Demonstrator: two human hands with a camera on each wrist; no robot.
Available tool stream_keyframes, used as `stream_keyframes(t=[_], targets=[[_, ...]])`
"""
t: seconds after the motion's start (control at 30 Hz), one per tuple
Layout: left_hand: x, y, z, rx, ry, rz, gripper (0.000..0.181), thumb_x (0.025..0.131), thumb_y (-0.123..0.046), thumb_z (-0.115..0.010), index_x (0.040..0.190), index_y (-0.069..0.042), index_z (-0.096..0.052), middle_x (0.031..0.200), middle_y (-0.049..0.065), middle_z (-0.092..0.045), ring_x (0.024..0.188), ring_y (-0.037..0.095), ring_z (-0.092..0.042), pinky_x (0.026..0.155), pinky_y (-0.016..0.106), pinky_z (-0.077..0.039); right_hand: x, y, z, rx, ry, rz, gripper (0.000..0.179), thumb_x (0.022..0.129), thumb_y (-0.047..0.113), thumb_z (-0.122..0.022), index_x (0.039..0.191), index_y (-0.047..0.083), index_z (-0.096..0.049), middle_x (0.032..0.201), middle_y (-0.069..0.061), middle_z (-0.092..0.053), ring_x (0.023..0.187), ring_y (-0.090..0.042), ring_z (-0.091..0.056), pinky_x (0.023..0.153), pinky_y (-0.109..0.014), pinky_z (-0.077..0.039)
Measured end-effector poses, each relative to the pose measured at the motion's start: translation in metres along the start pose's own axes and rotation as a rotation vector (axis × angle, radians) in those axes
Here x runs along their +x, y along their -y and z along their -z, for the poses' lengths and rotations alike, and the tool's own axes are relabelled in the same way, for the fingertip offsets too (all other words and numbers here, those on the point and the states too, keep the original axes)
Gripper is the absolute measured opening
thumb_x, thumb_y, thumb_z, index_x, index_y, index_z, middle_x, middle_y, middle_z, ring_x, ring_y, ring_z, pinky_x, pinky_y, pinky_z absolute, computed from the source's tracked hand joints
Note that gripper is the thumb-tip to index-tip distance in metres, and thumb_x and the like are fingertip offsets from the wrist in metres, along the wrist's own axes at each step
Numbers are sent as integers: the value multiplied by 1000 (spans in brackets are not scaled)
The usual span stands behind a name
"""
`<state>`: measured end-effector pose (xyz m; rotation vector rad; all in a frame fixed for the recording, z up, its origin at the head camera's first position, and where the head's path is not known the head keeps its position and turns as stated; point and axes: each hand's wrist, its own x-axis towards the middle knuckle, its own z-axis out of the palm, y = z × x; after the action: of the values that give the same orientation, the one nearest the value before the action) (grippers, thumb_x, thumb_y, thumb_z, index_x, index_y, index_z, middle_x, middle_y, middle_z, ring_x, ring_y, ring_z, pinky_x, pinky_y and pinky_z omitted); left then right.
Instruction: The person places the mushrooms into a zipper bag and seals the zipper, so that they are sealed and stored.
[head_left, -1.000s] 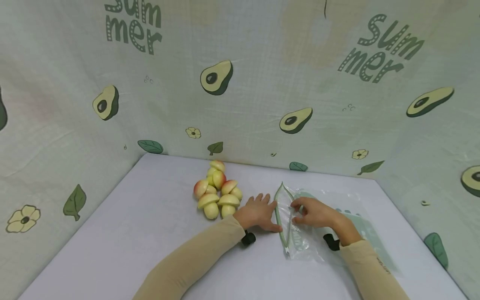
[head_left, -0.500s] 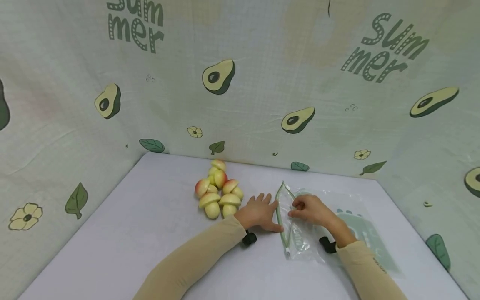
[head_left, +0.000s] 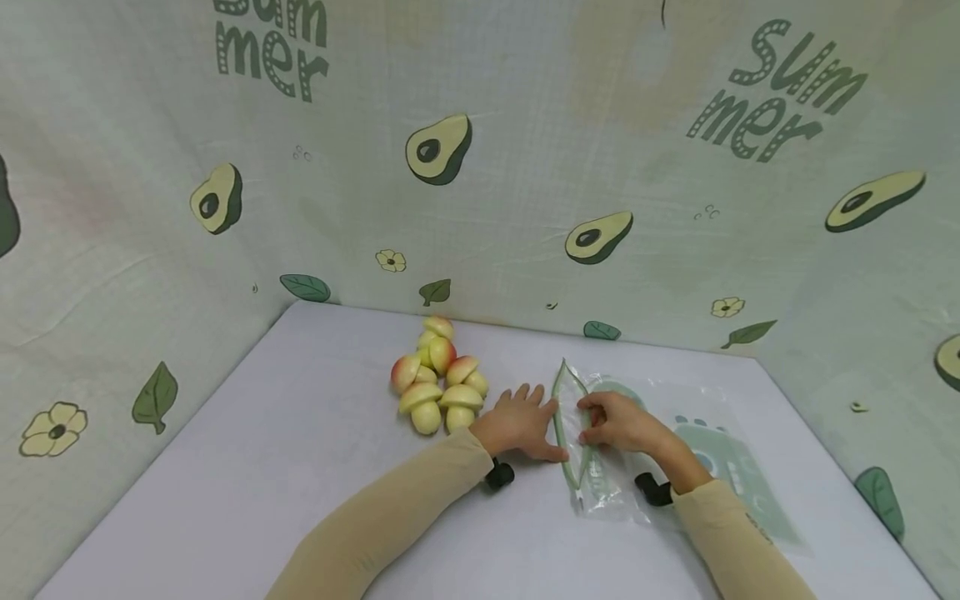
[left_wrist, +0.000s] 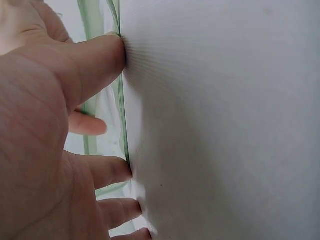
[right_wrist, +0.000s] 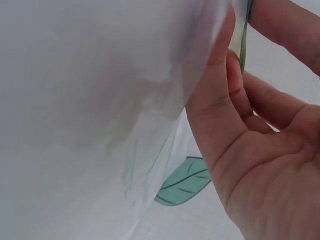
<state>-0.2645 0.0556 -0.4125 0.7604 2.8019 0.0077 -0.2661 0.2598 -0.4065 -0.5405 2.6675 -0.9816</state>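
Note:
A clear plastic zip bag (head_left: 708, 412) with green print lies flat on the table, its green-edged mouth spread apart in a pointed oval. My left hand (head_left: 517, 423), fingers spread, presses the left edge of the mouth to the table; in the left wrist view its thumb (left_wrist: 102, 57) and fingertips touch along the green strip. With thumb and fingers my right hand (head_left: 618, 421) pinches the right edge of the mouth. In the right wrist view clear film (right_wrist: 150, 150) hangs over the thumb of that hand. Left of the left hand stand several yellow mushroom-shaped pieces (head_left: 423, 400), some blushed red.
The pale table (head_left: 225, 467) runs back to a cloth wall (head_left: 510, 167) printed with avocados, leaves and lettering. Cloth sides rise at left and right. A black wrist camera (head_left: 500, 475) sits at the left wrist, another black camera (head_left: 652, 489) at the right.
My right hand has shifted its fingers along the right edge of the bag's mouth and now pinches it. The left hand keeps its place.

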Motion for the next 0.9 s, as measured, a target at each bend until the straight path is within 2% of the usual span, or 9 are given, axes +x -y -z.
stream_keyframes(t=[0.1,0.3,0.47,0.57,0.7,0.8,0.9], targets=[[0,0,1,4,-4,1,91,78,-76,-51,150,-25,-30,157,6,-22,143,28,-20,111,48,-25,1,0,0,42,-4,-20,56,78,7,-77,125,-10,-51,87,-11,-56,65,-19,-59,56,-31,-52],[-2,0,1,-1,0,-1,91,78,-76,-52,151,-25,-29,157,6,-22,143,28,-19,111,48,-24,1,0,4,48,-14,43,57,77,6,-76,126,-10,-52,113,-20,-58,82,-18,-57,65,-29,-51],[-2,-1,1,6,-5,0,91,78,-76,-52,151,-25,-29,156,6,-23,143,28,-20,111,48,-25,-1,-2,8,232,25,71,54,79,-6,-66,129,-15,-45,123,-30,-50,78,-21,-59,64,-33,-54],[-2,0,0,9,-7,-3,91,78,-76,-52,151,-25,-29,156,6,-23,143,28,-20,111,47,-25,-1,-4,8,219,17,78,55,75,-10,-62,128,-15,-46,123,-29,-50,80,-22,-57,65,-31,-53],[-2,0,0,1,-16,-8,91,78,-75,-52,150,-25,-30,156,6,-23,142,28,-20,111,48,-24,0,-2,6,130,-30,68,50,76,-6,-68,123,-11,-53,118,-23,-56,83,-21,-56,66,-28,-50],[-2,0,0,-1,-22,-9,91,78,-75,-53,150,-25,-31,156,6,-24,142,28,-21,111,48,-25,1,1,3,126,-86,12,41,80,4,-74,115,-9,-57,103,-19,-60,72,-21,-60,61,-30,-52],[-2,0,-1,9,-24,-8,91,78,-76,-53,150,-25,-31,156,6,-24,142,28,-21,110,48,-25,1,3,1,143,-146,-47,32,82,7,-73,107,-7,-58,91,-15,-60,59,-21,-59,55,-35,-53]])
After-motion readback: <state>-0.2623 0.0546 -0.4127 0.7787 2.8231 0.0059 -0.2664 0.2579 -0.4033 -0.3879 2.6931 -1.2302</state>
